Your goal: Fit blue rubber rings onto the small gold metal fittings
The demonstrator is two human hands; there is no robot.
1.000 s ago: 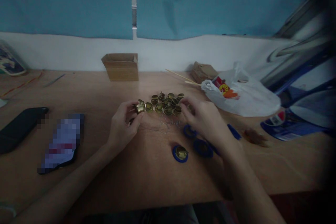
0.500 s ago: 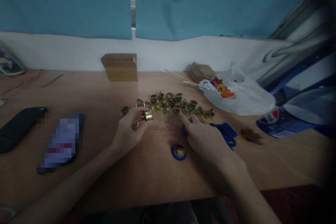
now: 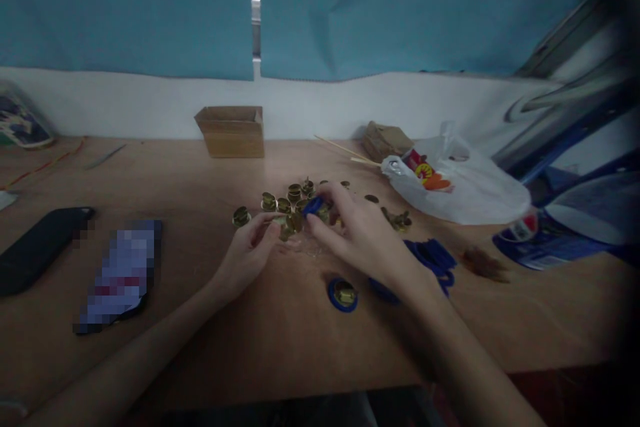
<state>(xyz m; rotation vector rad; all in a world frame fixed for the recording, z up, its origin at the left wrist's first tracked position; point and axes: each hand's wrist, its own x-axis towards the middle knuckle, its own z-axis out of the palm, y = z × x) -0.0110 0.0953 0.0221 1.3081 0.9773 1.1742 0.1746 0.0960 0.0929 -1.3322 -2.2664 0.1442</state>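
Observation:
My left hand [image 3: 245, 255] pinches a small round brass-coloured fitting [image 3: 287, 227] between thumb and fingers. Close to its right, my right hand [image 3: 363, 230] grips a blue ring [image 3: 313, 205] by its edge, just beside the fitting. On the table below sits another blue ring [image 3: 331, 296] with a brass-coloured fitting [image 3: 345, 293] in it. Behind both hands lie several more brass-coloured fittings [image 3: 269, 201], partly hidden by my right hand. Several loose blue rings [image 3: 434, 255] are heaped right of my right wrist. Thin, faint rings under my hands are hard to make out.
At the left lie a black phone-like object [image 3: 43, 250] and a phone [image 3: 117, 273] with a blurred screen. An open cardboard box [image 3: 233, 137] stands by the wall. To the right are a white plastic bag [image 3: 480, 193], a brown packet [image 3: 385, 140] and a blue container [image 3: 540, 240].
My right hand has picked up a blue ring and brought it up and left, close to the fitting in my left hand. My left hand stays nearly in place; the view has shifted slightly.

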